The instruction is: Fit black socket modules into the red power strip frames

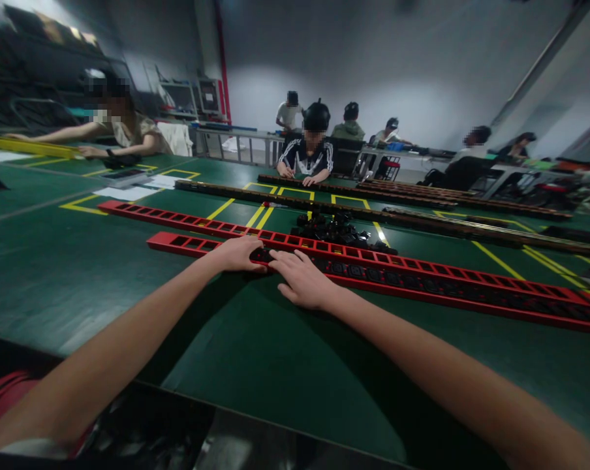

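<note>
While both arms reach out over the green table, the left hand and right hand lie side by side on the near red rail. Fingers flat and slightly spread, pressing down, gripping nothing; a black insert sits under the left fingertips, probably being seated in its slot. Just beyond the fingers runs a second red rail; a heap of black parts waits past it, within reach.
</note>
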The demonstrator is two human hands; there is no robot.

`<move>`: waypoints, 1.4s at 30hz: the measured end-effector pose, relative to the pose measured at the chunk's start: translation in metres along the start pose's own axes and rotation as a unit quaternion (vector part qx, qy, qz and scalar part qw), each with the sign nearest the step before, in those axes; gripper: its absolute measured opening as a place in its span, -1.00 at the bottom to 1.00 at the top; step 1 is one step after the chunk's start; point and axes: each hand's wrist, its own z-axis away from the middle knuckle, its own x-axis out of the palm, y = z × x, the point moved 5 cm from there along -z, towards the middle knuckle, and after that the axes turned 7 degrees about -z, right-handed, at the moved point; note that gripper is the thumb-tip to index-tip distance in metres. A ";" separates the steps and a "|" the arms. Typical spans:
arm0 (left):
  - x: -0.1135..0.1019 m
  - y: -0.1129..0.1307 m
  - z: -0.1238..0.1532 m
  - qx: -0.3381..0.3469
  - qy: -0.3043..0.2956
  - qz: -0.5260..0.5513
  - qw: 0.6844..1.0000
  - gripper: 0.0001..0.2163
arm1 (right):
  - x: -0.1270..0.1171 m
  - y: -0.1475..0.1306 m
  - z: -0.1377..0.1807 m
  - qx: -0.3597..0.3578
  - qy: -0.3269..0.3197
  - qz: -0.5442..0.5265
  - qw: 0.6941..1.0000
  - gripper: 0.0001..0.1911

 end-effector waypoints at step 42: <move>-0.002 0.087 -0.007 0.075 0.084 -0.068 0.991 -0.43 | -0.011 0.034 0.071 0.017 0.053 0.033 0.998 -0.48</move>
